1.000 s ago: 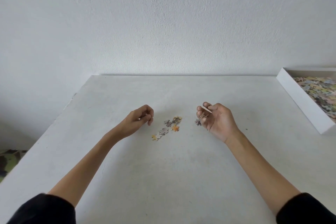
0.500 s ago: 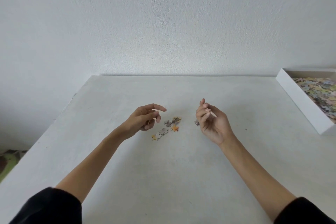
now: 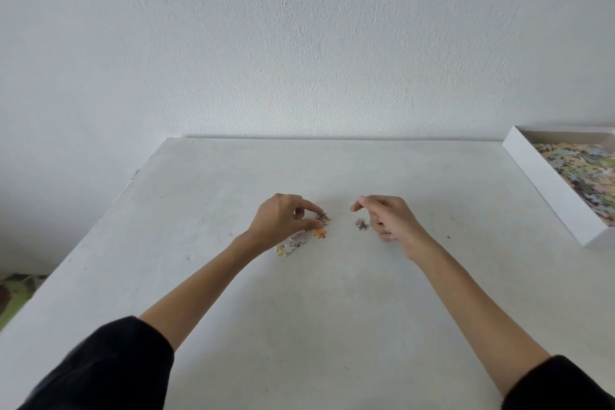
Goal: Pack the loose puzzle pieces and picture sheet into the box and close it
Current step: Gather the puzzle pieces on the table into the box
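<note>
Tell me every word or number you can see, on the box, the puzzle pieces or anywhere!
None: no word, number or sign can be read anywhere.
Box: plain white wall, no print showing.
Boxed pieces: only blurred colours, no letters.
Loose pieces on the table: too small and blurred to show any text.

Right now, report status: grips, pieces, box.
Left grip pinching at loose pieces. Right grip curled, contents unseen, beside single piece. Box open, far right, nothing blocking.
</note>
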`<state>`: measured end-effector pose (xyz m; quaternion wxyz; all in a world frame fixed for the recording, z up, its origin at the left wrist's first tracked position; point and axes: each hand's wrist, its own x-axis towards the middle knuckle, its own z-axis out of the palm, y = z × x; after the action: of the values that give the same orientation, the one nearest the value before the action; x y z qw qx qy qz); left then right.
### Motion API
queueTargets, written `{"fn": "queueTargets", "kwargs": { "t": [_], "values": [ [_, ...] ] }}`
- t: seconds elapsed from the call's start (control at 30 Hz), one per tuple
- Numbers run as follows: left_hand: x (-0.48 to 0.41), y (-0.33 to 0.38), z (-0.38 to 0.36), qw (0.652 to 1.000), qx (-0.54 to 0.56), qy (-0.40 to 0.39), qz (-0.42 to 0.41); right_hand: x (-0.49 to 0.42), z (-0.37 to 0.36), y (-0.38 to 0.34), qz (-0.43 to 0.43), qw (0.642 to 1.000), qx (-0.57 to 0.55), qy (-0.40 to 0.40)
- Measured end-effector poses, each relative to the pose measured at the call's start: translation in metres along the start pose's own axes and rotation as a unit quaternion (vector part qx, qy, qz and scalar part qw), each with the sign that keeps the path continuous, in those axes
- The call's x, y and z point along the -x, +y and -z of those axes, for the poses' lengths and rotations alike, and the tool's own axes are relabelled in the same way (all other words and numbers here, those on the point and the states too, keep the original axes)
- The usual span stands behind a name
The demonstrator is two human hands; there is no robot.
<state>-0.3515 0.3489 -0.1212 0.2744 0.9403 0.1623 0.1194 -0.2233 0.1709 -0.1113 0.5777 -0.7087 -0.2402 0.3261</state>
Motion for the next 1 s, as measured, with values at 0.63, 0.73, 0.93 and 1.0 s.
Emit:
{"fn": "queueTargets", "kwargs": {
  "t": [0.63,0.73,0.93,1.0],
  "values": [
    [-0.007,0.008,0.016,0.997,0.046,-0.014,-0.061,-0.002,0.018,0.012,0.111,0.938,0.326,0.034],
    [-0.005,0.012,0.019,0.986,0.162,-0.036,-0.007,-0.002,0.017,0.011,0.116,0.934,0.338,0.027],
    [-0.003,0.013,0.021,0.917,0.373,-0.124,0.063,-0.004,0.019,0.006,0.123,0.934,0.335,-0.002],
    [-0.004,0.011,0.019,0.897,0.418,-0.124,0.08,-0.003,0.019,0.005,0.132,0.936,0.324,-0.02]
  ]
}}
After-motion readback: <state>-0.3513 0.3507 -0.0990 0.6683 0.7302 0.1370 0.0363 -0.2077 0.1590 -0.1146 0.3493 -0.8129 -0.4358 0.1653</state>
